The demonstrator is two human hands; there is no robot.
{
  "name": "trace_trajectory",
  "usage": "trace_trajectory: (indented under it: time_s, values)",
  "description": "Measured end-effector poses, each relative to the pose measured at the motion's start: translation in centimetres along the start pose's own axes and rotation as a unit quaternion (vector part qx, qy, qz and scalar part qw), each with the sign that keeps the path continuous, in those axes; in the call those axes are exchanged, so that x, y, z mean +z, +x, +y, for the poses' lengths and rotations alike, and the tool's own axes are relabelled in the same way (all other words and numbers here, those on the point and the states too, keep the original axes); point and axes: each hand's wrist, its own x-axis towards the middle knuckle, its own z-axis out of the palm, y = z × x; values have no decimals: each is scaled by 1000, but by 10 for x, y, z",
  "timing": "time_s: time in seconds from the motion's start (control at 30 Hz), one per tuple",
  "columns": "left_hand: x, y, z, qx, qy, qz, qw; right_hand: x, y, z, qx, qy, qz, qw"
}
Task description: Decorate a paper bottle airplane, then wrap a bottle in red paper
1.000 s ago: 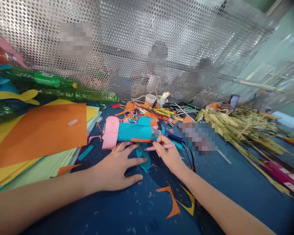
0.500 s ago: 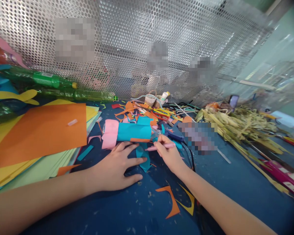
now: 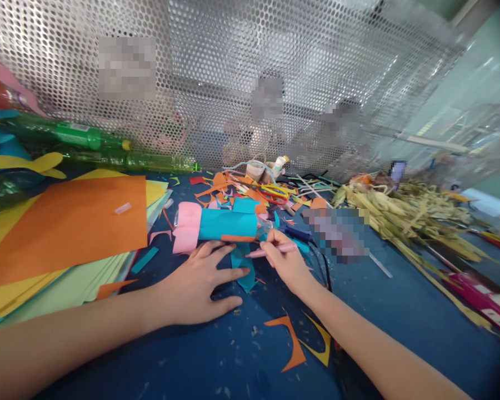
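My left hand (image 3: 204, 283) lies spread on the blue table, its fingertips over a blue paper cutout (image 3: 245, 278) and beside a wrapped bottle. My right hand (image 3: 285, 258) is closed around a pink pen (image 3: 256, 253), whose tip points left over the cutout. Just beyond both hands the clear bottle lies on its side, wrapped in blue paper (image 3: 228, 223), with a pink paper piece (image 3: 187, 226) at its left end and its neck toward the right. An orange strip runs along the near side of the blue wrap.
Stacked coloured paper (image 3: 79, 228) is on the left, green bottles (image 3: 79, 136) behind it. Paper scraps (image 3: 220, 183) lie beyond the wrapped bottle. Dried husks (image 3: 408, 205) and a magenta power strip (image 3: 479, 300) are at right. A perforated metal screen (image 3: 216, 66) stands behind.
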Motion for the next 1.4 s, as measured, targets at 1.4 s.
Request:
trace_trajectory:
  time_s: [1.4]
  values:
    - [3, 0, -2, 12, -16, 24, 1000, 2, -3, -3, 25, 55, -81, 995]
